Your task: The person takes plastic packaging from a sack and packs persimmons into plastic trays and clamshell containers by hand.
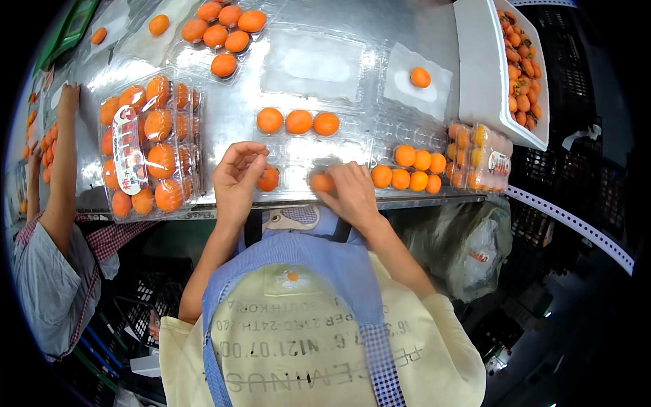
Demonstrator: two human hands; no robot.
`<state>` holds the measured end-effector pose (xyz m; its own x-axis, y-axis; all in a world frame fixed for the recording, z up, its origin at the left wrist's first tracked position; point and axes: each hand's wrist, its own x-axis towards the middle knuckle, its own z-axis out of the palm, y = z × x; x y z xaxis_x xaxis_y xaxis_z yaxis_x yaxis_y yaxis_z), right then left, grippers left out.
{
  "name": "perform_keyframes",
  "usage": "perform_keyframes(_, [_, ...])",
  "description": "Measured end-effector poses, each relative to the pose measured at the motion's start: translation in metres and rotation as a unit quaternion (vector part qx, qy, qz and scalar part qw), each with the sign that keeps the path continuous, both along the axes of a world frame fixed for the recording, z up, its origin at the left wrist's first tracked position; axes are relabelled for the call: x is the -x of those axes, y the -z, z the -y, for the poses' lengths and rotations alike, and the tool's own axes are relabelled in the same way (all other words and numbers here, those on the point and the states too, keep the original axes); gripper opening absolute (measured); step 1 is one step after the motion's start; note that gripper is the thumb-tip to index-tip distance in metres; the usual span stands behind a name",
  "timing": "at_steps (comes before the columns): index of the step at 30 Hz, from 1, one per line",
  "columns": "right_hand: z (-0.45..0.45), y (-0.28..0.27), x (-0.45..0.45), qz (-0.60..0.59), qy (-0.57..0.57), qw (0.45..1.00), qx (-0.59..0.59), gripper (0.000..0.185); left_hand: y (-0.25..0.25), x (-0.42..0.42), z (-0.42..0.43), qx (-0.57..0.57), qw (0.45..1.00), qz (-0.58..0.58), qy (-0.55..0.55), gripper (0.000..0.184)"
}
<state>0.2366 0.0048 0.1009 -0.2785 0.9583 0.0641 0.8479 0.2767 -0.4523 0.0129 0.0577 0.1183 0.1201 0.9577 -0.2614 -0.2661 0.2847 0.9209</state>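
Observation:
At the near edge of the metal table, my right hand (352, 193) has its fingers and thumb on a persimmon (321, 182) in the front row of a clear plastic tray (293, 152). My left hand (237, 178) hovers at the tray's left corner, fingers loosely bent and holding nothing, right beside another persimmon (270, 179). Behind these, three persimmons (299, 122) sit in a row in the tray's back part. To the right, a second clear tray (390, 139) holds several small orange fruits (410, 173).
Filled clear packs stand left (159, 146) and right (485, 159). A white foam box (488, 74) of persimmons is at the back right. Another loaded tray (224, 34) lies at the back. At far left, a co-worker's arm (64, 156) reaches over the table.

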Motion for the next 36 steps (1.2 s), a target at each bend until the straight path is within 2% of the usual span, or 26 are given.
perform_keyframes(3, [-0.004, -0.009, -0.001, -0.035, 0.021, 0.998, 0.052, 0.040, 0.000, 0.000, 0.000, 0.012, 1.000, -0.010, 0.022, 0.021])
perform_keyframes(4, [-0.004, -0.012, -0.001, -0.139, 0.073, 0.982, 0.109, 0.039, 0.000, 0.001, 0.000, 0.017, 0.999, -0.015, 0.032, 0.023])
perform_keyframes(5, [-0.002, -0.015, 0.000, -0.240, 0.124, 0.949, 0.165, 0.039, -0.002, 0.000, 0.000, 0.010, 0.998, -0.019, 0.060, 0.027])
perform_keyframes(7, [-0.003, -0.025, 0.002, -0.429, 0.188, 0.843, 0.266, 0.038, -0.014, -0.005, 0.000, -0.003, 0.993, -0.026, 0.119, 0.036])
perform_keyframes(8, [-0.005, -0.032, 0.003, -0.514, 0.200, 0.774, 0.309, 0.037, -0.023, -0.009, 0.000, -0.002, 0.986, -0.047, 0.159, 0.050])
perform_keyframes(9, [-0.007, -0.039, 0.004, -0.593, 0.210, 0.695, 0.348, 0.037, -0.029, -0.013, 0.001, -0.081, 0.976, -0.079, 0.188, 0.056])
perform_keyframes(11, [-0.010, -0.049, 0.011, -0.653, 0.189, 0.636, 0.366, 0.038, -0.026, -0.020, 0.002, -0.144, 0.959, -0.066, 0.233, 0.064])
perform_keyframes(13, [-0.013, -0.054, 0.018, -0.699, 0.169, 0.576, 0.390, 0.039, -0.027, -0.025, 0.005, -0.140, 0.961, -0.062, 0.230, 0.064])
perform_keyframes(16, [-0.015, -0.052, 0.023, -0.678, 0.208, 0.585, 0.394, 0.039, -0.027, -0.024, 0.005, -0.153, 0.960, -0.104, 0.211, 0.063])
perform_keyframes(19, [-0.019, -0.055, 0.024, -0.593, 0.157, 0.729, 0.304, 0.042, -0.033, -0.023, 0.003, -0.187, 0.953, -0.155, 0.180, 0.061])
perform_keyframes(22, [-0.019, -0.056, 0.026, -0.530, 0.113, 0.792, 0.282, 0.045, -0.036, -0.025, 0.004, -0.217, 0.943, -0.195, 0.162, 0.058])
perform_keyframes(25, [-0.020, -0.057, 0.026, -0.543, 0.144, 0.763, 0.319, 0.049, -0.037, -0.025, 0.004, -0.219, 0.941, -0.201, 0.162, 0.056])
perform_keyframes(31, [-0.019, -0.050, 0.023, -0.560, 0.133, 0.755, 0.315, 0.049, -0.037, -0.024, 0.004, -0.206, 0.940, -0.205, 0.175, 0.055])
perform_keyframes(36, [-0.021, -0.048, 0.026, -0.552, 0.108, 0.784, 0.263, 0.049, -0.035, -0.025, 0.003, -0.181, 0.951, -0.171, 0.182, 0.054])
